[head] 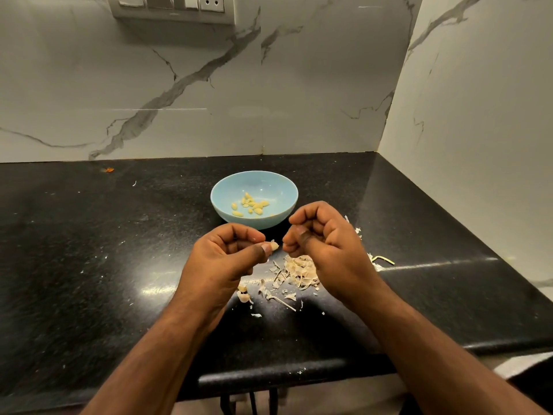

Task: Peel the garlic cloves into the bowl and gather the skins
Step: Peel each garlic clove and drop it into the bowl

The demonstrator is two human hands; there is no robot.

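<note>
black counter: one blue bowl, one clove pinched in left hand's grip; right hand curled, seemingly empty.

Loads of open black counter off to the left, but on the right the side wall boxes things in, the blue bowl sits dead ahead and a pile of garlic skins clutters the middle.

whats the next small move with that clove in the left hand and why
Probably drop the clove into the bowl: the left hand pinches it at its fingertips, it looks bare, and the bowl with peeled cloves sits just beyond.
</note>
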